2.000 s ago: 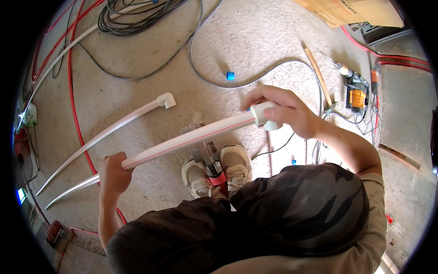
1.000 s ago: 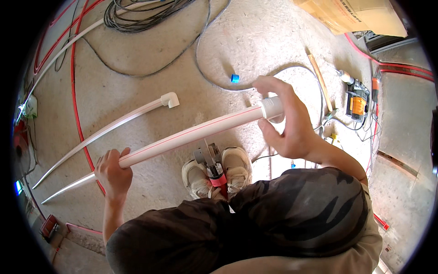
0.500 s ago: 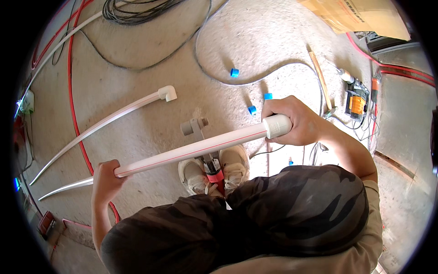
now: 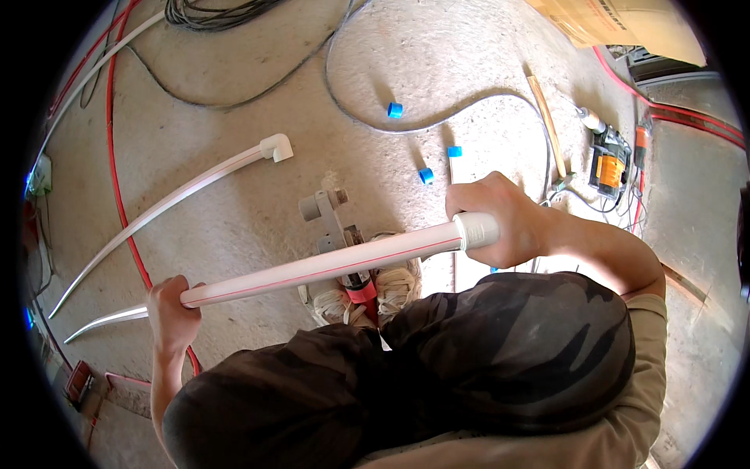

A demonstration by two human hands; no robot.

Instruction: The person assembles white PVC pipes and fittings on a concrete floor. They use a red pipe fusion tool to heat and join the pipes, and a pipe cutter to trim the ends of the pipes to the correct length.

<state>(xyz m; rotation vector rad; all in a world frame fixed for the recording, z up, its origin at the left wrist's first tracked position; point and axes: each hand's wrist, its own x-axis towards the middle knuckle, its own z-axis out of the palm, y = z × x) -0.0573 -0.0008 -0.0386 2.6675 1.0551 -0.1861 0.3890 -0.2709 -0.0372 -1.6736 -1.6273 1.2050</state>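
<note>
A long white plastic pipe [image 4: 328, 270] with a red stripe lies across in front of my knees, its right end higher in the picture. My left hand [image 4: 173, 306] is wrapped round it, and the pipe runs on past that hand to the lower left. My right hand [image 4: 500, 215] grips the white elbow fitting [image 4: 475, 231] at the pipe's right end; part of the fitting is hidden in the palm. Below the pipe, between my shoes [image 4: 397, 289], stands a pipe fusion welder [image 4: 332, 220] with round heating dies and a red-and-black handle.
Another striped pipe [image 4: 187, 184] with an elbow lies at left, crossing a red conduit [image 4: 117, 180]. Blue caps [image 4: 395, 110] lie ahead by a grey cable [image 4: 437, 123]. Farther right are a hammer [image 4: 548, 129], a rotary drill [image 4: 608, 160] and a cardboard box [image 4: 625, 27].
Both hands have shifted slightly with the pipe, the left one leftward and the right one a little lower. The whole view has moved a little, and the pipe now hides more of my shoes.
</note>
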